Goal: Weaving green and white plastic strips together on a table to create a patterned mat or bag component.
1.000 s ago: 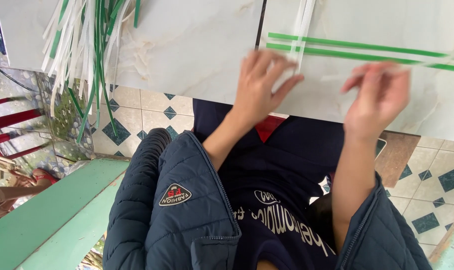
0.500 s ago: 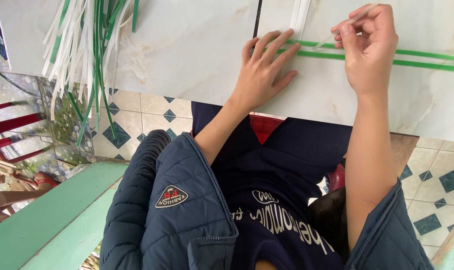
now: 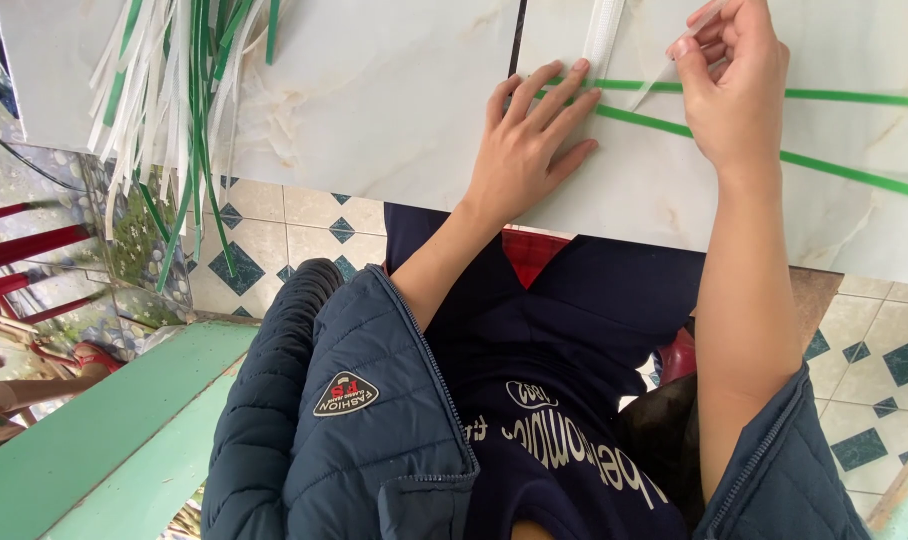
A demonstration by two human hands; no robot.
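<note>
Navy quilted jacket (image 3: 354, 420) filled the lower frame. Left hand (image 3: 529, 150) lay flat, fingers spread, pinning green strips (image 3: 824, 165) on the marble tabletop (image 3: 374, 100). Right hand (image 3: 734, 85), risen since a second ago, pinched a white strip (image 3: 664, 75) at top right. Loose strips (image 3: 174, 90) hung upper left.

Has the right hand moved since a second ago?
Yes. The right hand moved up across the green strips, toward the far side of the marble table, pinching a white strip.

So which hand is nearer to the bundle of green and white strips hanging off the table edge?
The left hand. It lies flat on the marble table, with bare tabletop between it and the bundle of strips. The right hand is farther off, beyond the left hand, pinching a white strip.
</note>
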